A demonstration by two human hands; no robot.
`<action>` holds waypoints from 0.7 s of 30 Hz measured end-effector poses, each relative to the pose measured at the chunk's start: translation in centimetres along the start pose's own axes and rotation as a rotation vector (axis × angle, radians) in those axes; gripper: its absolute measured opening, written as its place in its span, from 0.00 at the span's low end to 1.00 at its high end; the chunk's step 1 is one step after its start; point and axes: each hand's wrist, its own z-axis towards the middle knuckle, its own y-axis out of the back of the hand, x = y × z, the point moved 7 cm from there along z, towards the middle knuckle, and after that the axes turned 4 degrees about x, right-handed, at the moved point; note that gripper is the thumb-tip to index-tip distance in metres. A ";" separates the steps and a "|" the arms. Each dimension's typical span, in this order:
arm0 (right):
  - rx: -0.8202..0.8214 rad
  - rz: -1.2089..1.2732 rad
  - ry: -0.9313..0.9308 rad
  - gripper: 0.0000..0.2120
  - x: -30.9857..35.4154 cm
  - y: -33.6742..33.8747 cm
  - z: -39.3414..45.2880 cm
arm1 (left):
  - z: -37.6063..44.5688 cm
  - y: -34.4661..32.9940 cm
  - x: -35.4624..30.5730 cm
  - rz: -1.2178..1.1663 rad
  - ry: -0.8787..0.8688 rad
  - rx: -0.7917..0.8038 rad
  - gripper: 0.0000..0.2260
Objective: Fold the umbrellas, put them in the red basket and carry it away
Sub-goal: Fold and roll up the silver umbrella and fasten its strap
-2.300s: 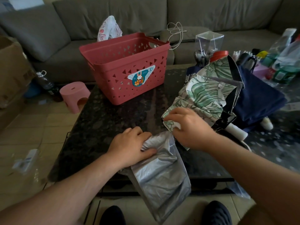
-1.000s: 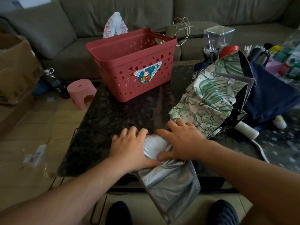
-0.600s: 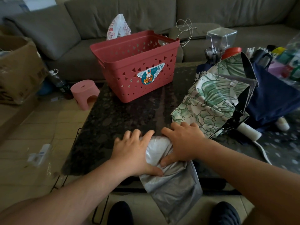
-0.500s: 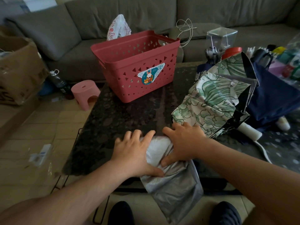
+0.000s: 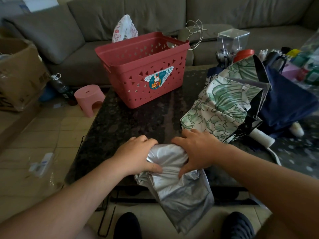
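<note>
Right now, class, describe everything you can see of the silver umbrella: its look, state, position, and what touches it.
The silver umbrella looks like shiny, crinkled grey fabric, collapsed and bunched into a loose roll. It lies at the near edge of the dark stone table, its lower part hanging over the edge. The left hand and right hand grip its top end from either side.

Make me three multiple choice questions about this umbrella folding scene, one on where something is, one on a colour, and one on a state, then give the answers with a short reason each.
1. Where is the red basket?
A. on the dark table
B. on the sofa
C. on the floor

2. What colour is the umbrella under both hands?
A. navy
B. silver
C. yellow

3. What is visible inside the basket?
A. two folded umbrellas
B. one folded umbrella
C. no umbrella

Answers:
1 A, it stands on the dark table in front of the sofa.
2 B, the left hand and right hand press the silver umbrella.
3 C, the visible interior shows only perforated walls.
</note>
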 end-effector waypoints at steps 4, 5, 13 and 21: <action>-0.037 -0.020 0.009 0.57 -0.1 -0.1 -0.5 | -0.3 0.4 -1.0 0.019 0.050 0.018 0.36; -0.049 -0.020 0.009 0.57 -0.1 0.0 -0.6 | -0.5 0.6 -1.2 0.020 0.061 0.027 0.33; -0.214 0.060 -0.072 0.41 -0.3 0.5 -1.6 | -0.8 2.6 -2.5 0.191 0.102 -0.090 0.22; -0.322 -0.001 -0.143 0.39 -1.2 3.0 -2.2 | -0.9 4.6 -2.7 0.176 0.087 -0.146 0.20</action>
